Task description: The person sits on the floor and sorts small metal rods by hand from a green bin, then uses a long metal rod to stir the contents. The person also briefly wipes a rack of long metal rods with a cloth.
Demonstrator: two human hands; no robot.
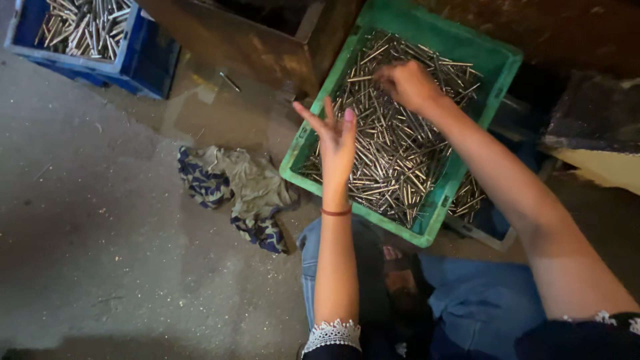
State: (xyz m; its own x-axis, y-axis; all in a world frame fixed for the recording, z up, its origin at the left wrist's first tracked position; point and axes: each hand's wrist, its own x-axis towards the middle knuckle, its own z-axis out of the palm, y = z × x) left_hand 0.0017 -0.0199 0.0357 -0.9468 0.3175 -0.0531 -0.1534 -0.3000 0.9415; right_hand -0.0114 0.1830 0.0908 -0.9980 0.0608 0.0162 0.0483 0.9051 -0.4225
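Nearest the camera are the person's dark sleeves, the left one ending in a white lace cuff (pixel 332 335), and below them blue trousers (pixel 480 300) over folded legs. The left forearm runs up from the cuff, with a thin red band (pixel 336 212) round the wrist.

The left hand (pixel 335 141) is raised over the near left rim of a green crate (pixel 427 225), its fingers spread wide and holding nothing. It hangs above the rim and the pins, and touches neither as far as can be seen.

The green crate sits tilted on the floor, just beyond the knees, and is filled with short silvery metal pins (pixel 393 153) lying in a loose heap in all directions. Under its right near corner another crate with more pins (pixel 470 199) partly shows.

The right arm reaches in from the lower right across the crate. The right hand (pixel 407 83) is down in the far part of the heap, fingers curled in among the pins; whether it has actually gripped any cannot be told.

Left of the green crate a crumpled cloth (pixel 233 190), blue patterned and grey, lies on the bare concrete floor (pixel 100 233). Farther off a single pin (pixel 230 81) lies on the floor beside a brown box (pixel 247 40). In the far left corner stands a blue crate (pixel 143 63), also full of metal pins.
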